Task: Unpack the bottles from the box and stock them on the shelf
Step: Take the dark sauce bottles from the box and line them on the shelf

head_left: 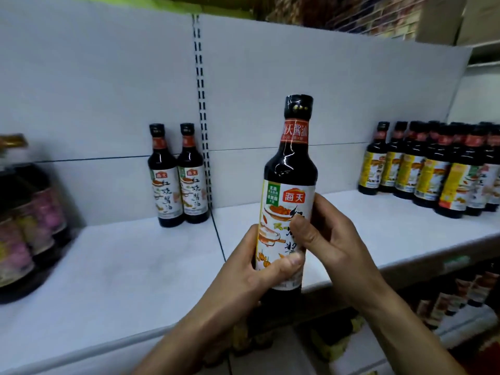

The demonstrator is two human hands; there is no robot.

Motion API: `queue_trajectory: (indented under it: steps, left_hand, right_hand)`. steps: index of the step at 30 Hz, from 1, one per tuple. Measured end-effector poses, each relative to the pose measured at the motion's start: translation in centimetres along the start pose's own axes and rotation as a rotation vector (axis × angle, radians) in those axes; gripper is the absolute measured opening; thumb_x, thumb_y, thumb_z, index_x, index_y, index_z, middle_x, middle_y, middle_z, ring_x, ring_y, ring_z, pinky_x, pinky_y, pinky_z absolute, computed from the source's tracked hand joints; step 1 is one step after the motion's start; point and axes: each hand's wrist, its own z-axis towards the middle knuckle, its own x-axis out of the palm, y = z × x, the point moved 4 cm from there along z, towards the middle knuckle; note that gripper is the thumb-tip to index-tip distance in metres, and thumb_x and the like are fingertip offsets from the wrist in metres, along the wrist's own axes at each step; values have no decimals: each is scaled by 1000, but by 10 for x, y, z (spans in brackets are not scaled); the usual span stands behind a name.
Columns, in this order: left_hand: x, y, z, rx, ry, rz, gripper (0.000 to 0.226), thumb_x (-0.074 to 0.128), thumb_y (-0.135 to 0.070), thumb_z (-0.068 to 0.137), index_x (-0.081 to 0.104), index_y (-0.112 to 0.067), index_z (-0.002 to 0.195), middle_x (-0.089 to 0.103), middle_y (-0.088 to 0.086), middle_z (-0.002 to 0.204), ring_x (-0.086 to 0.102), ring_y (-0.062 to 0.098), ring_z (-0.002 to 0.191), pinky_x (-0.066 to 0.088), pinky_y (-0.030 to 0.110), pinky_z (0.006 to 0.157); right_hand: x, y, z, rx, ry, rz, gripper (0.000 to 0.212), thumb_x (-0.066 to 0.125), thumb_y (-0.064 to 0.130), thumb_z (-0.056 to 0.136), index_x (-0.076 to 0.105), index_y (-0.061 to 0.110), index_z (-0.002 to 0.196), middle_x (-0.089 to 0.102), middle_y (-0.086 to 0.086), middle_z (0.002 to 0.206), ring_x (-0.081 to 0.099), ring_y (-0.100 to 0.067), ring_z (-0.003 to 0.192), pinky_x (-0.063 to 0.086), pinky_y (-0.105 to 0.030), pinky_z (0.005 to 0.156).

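Observation:
A dark soy sauce bottle (pixel 290 169) with a white label and black cap stands upright in both my hands, in front of the white shelf (pixel 121 266). My left hand (pixel 251 269) wraps the lower part of the bottle from the left. My right hand (pixel 332 239) grips the label area from the right, thumb on the front. Two matching bottles (pixel 178 177) stand side by side at the back of the shelf, left of the slotted upright. The box is only dimly visible below my wrists, with bottle caps (pixel 243 342) showing.
Several yellow-labelled dark bottles (pixel 433 169) crowd the shelf's right end. Large dark jugs with pink labels (pixel 24 228) stand at the left end. A lower shelf with more bottles (pixel 460 293) shows at the bottom right. A slotted metal upright (pixel 201 109) divides the back panel.

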Motion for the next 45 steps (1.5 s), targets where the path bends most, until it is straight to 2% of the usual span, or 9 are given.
queue_trajectory:
  steps: [3,7,18,22,27,33,37,42,45]
  left_hand:
    - [-27,-3,-2,-10,-30,45,48,76,-41,87,56,-38,131,72,-12,125,68,6,116,51,32,101]
    - [-61,-2,-2,-32,-86,56,49,74,-27,88,57,-31,133,72,-10,125,68,6,116,55,27,99]
    - [-132,21,16,-153,-208,143,51,79,-25,87,57,-32,133,72,-12,125,67,8,118,49,42,111]
    - [-150,29,24,-159,-208,154,54,79,-25,88,57,-30,136,71,-9,129,66,12,122,47,45,113]
    - [-168,38,29,-152,-217,153,49,77,-20,89,59,-27,134,72,-6,127,67,12,121,47,42,112]
    - [-182,48,33,-156,-215,126,47,76,-15,91,59,-21,134,72,0,127,67,16,122,47,42,113]
    - [-190,53,38,-140,-210,140,49,76,-15,91,57,-22,135,72,-1,128,66,16,123,48,41,112]
    - [-204,57,45,-110,-211,192,50,75,-12,91,55,-25,136,72,-5,128,66,11,121,52,31,105]
    - [-214,58,50,-123,-209,230,48,76,-11,90,56,-26,132,73,-11,122,68,6,116,54,21,95]
  right_hand:
    - [23,-4,15,1,57,29,40,63,27,87,60,16,125,76,7,115,73,-9,107,58,-19,83]
    - [51,-12,37,-2,156,42,38,67,25,91,59,13,127,76,3,117,73,-12,109,58,-21,84]
    - [95,-59,95,50,276,2,51,70,33,84,58,20,131,74,7,123,71,-9,112,60,-30,92]
    - [105,-76,113,72,306,-8,51,70,32,84,58,19,131,73,7,124,71,-8,113,59,-29,93]
    - [118,-92,130,95,350,-63,47,71,28,91,56,23,135,72,9,128,68,-8,118,56,-39,102]
    - [129,-109,143,121,383,-79,46,72,29,93,55,26,135,70,8,130,67,-10,120,55,-43,103]
    - [136,-114,149,118,406,-107,48,72,28,94,52,29,138,69,9,132,67,-10,121,56,-43,103]
    - [145,-116,157,106,417,-161,55,71,24,95,47,35,144,68,14,131,66,-5,119,56,-36,103]
    - [151,-120,159,112,424,-242,56,75,22,92,46,50,131,69,24,122,66,7,112,55,-23,96]
